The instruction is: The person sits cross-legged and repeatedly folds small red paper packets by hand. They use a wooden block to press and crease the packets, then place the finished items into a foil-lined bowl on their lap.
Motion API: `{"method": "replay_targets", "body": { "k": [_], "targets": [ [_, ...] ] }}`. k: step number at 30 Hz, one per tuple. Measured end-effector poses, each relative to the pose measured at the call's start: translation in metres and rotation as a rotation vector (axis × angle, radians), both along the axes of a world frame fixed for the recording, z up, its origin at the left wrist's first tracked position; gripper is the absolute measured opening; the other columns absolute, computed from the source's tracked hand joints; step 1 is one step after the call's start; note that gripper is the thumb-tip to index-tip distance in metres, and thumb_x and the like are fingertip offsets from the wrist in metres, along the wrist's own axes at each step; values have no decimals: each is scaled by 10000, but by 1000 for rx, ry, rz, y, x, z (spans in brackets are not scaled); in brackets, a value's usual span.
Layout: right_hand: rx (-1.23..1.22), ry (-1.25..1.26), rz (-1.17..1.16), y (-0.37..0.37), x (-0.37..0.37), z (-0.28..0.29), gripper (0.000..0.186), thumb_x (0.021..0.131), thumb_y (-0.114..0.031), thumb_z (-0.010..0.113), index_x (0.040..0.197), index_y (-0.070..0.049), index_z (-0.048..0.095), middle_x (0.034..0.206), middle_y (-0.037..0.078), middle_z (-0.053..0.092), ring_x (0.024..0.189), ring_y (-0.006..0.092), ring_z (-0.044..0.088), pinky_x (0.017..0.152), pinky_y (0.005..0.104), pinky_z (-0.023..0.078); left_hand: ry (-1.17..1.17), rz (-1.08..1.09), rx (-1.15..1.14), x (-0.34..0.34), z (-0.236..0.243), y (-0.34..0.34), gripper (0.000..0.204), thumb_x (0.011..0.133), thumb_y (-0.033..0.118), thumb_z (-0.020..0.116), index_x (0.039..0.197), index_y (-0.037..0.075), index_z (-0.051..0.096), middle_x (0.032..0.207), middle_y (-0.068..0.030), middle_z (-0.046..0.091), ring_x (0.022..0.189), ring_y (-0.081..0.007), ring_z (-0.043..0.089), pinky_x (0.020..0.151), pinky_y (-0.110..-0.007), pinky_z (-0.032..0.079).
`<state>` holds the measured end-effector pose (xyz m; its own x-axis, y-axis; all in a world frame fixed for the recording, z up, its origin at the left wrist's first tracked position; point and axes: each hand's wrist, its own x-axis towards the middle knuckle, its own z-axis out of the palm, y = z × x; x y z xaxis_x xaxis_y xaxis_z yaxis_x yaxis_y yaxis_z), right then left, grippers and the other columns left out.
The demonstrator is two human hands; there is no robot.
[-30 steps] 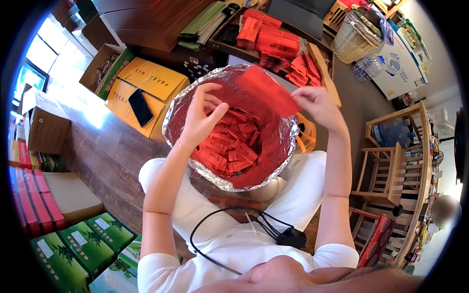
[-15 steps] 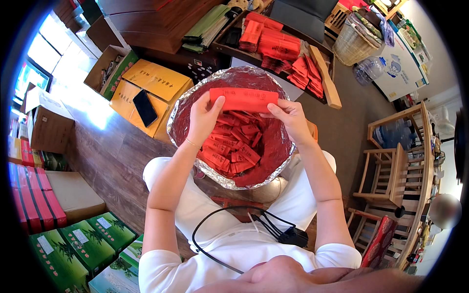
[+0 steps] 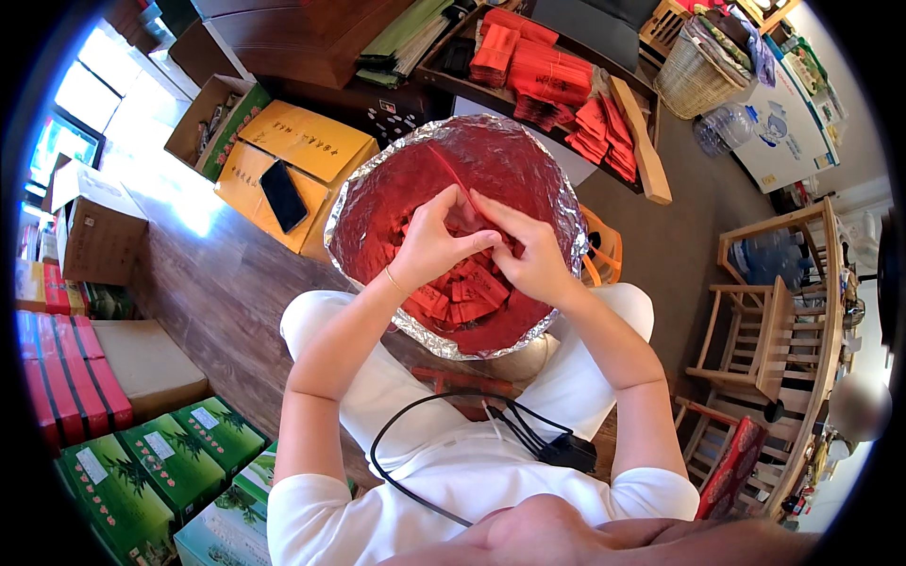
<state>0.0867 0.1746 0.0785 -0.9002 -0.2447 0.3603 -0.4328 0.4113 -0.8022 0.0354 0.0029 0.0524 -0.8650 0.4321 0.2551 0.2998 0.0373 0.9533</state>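
A thin red paper strip, seen nearly edge-on, rises from between my hands over the foil-lined bowl, whose inside is red and holds a pile of red packets. My left hand and my right hand meet over that pile, both closed on the strip, fingertips together. The fingers partly hide the lower end of the strip.
Beyond the bowl, a tray holds red paper bundles beside green sheets. Yellow boxes with a phone lie left, green boxes lower left. Wooden chairs and a wicker basket stand right.
The red strip was flat and crosswise between my hands; now it is turned nearly upright and edge-on. My hands have moved inward until they meet over the middle of the bowl.
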Motion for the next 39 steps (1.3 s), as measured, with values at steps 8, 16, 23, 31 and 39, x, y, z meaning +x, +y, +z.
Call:
{"method": "replay_targets", "body": {
  "k": [8,16,23,31,39],
  "targets": [
    [-380,-352,122,13,1,2,644,717,105,483,1349,-14,506,1345,167,545,1256,222,510,1052,319,390,-124,-106,168,-1,9,-2,289,759,155,785,850,1,558,786,-70,618,712,-109,589,686,-264,500],
    [-124,-78,-47,2,6,14,525,745,100,504,1231,-60,622,1165,133,582,984,205,580,844,302,476,112,209,-152,1,8,2,167,755,21,662,856,-1,531,760,-148,584,646,-277,588,603,-325,466],
    [-155,-191,-20,1,6,7,421,809,22,543,1218,-46,618,816,44,571,702,143,518,679,280,446,577,388,-230,-8,-11,5,182,738,26,672,784,39,496,636,-118,530,587,-307,573,521,-372,452],
    [-394,-203,174,-6,5,1,541,928,-145,546,1413,16,369,1347,152,414,1325,243,349,1158,373,160,599,431,-261,-3,2,6,141,734,17,664,756,57,531,657,-81,576,595,-270,606,525,-368,476],
    [-311,-241,171,-8,-16,-19,443,1007,-345,424,1250,21,487,1247,150,511,1254,287,410,1159,464,67,652,315,-218,13,-12,25,185,700,34,681,849,40,571,739,-116,619,648,-289,631,569,-368,504]
  ]
}}
